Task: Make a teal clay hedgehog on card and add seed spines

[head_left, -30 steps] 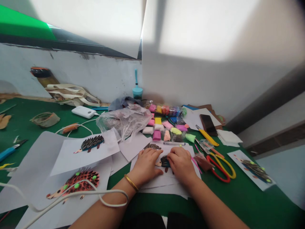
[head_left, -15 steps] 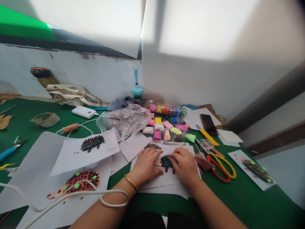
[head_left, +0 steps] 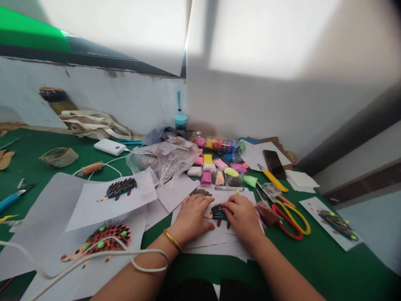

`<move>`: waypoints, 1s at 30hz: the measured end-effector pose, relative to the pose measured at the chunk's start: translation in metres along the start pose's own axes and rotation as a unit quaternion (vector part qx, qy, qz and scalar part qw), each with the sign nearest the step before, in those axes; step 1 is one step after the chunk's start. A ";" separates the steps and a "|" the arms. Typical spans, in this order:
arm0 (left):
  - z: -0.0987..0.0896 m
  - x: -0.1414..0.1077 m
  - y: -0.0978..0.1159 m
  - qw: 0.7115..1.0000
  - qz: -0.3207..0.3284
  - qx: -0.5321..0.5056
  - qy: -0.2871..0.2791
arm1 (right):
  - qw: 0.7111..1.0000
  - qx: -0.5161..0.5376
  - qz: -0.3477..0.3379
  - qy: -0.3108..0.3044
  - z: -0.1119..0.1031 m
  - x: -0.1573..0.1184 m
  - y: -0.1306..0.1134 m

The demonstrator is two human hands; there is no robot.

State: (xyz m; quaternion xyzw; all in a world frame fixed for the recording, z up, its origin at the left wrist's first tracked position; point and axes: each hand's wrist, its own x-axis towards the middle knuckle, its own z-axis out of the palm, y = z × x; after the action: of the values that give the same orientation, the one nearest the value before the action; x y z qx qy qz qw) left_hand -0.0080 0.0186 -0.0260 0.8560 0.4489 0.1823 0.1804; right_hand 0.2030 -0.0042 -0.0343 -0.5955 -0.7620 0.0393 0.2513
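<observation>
A small blue hedgehog figure (head_left: pixel 218 212) with dark spines and brown feet lies on white paper (head_left: pixel 216 247) in front of me. My left hand (head_left: pixel 194 217) rests flat on the paper at the figure's head side, fingers spread, a gold bangle on the wrist. On the figure's other side is my right hand (head_left: pixel 239 215), its thumb and index finger pinched together over the blue body. What they pinch is too small to make out. Just beyond my left fingertips is a pile of striped seeds (head_left: pixel 201 192).
Behind the hands lie coloured clay packets (head_left: pixel 206 167), a pen (head_left: pixel 229 188) and a plastic bag (head_left: pixel 164 159). Scissors (head_left: pixel 290 221), a yellow cutter (head_left: pixel 273 179) and a phone (head_left: pixel 274 163) are at right. Finished-looking hedgehog pictures (head_left: pixel 120 188) and a white cable (head_left: pixel 112 253) are at left.
My right hand's pinching fingers have shifted very slightly over the blue body. My left hand stays in place.
</observation>
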 end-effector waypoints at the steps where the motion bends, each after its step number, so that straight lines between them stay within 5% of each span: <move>1: 0.000 0.000 0.000 1.000 0.000 0.000 -0.001 | 1.000 0.000 0.000 -0.003 0.000 0.000 0.000; 14: 0.000 0.000 0.000 1.000 -0.007 0.003 -0.007 | 1.000 -0.013 -0.003 0.009 0.001 0.002 -0.005; 30: 0.001 0.000 -0.002 1.000 0.001 0.003 0.003 | 0.995 0.099 0.005 -0.015 0.000 -0.002 -0.004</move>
State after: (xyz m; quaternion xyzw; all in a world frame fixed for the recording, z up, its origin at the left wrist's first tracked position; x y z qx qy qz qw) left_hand -0.0089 0.0191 -0.0275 0.8565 0.4492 0.1833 0.1760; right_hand 0.1996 -0.0078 -0.0332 -0.5705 -0.7552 0.1247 0.2976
